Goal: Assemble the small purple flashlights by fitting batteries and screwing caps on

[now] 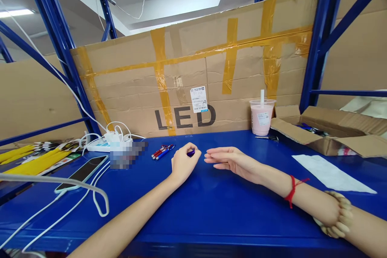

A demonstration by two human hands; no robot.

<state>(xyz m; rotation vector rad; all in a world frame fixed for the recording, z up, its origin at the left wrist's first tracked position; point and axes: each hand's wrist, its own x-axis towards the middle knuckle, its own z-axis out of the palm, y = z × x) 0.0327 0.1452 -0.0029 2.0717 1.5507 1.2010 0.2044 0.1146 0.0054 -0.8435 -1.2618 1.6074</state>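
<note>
My left hand (185, 164) is closed near the middle of the blue shelf, fingers wrapped round a small shiny purple tube (191, 152). Only a short part of the tube shows; the palm and fingers hide the rest. To the right of it, my right hand (231, 161) is held with its fingers stretched out and slightly apart, with nothing in them. A narrow gap separates the two hands. Just beyond my left hand lie several slim red and blue metal tubes (163, 152) with small clips, resembling keychain flashlights.
A pink drink cup (261, 117) with a straw stands at the back right, beside an open cardboard box (332, 133). White paper (332, 174) lies before the box. At left are a phone (83, 173), a power strip (101, 145), white cables and yellow-topped packages (39, 163).
</note>
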